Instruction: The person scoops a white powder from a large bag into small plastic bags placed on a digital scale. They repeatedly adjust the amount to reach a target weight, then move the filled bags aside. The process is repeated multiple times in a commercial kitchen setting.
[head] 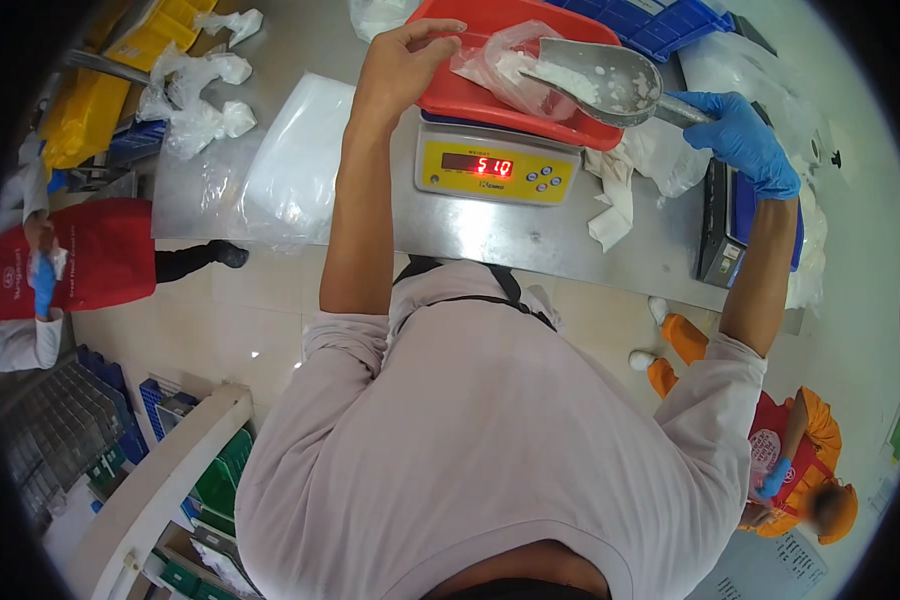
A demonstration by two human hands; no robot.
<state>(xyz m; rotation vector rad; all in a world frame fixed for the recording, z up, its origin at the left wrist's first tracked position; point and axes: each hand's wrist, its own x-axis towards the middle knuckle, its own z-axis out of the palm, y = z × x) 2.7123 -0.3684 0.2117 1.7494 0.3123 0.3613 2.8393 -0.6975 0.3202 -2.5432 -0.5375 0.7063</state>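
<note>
My right hand (746, 142), in a blue glove, grips the handle of a metal scoop (634, 82). White powder (570, 81) lies in the scoop, whose tip is over the mouth of a clear plastic bag (551, 105). The bag rests in a red plastic tray (600, 135) and has white powder inside. Under the tray stands a digital scale (499, 169) with lit red digits. My bare left hand (412, 67) is at the tray's left side, thumb and forefinger apart beside the bag. I see nothing held between them.
On the steel table (465, 225) lie a stack of clear plastic bags (300, 157), knotted bags of white powder (202, 97) and a crumpled cloth (611, 195). A second scale (720, 225) stands right. Blue crates (645, 22) are behind. Co-workers stand left (82, 255) and right (795, 457).
</note>
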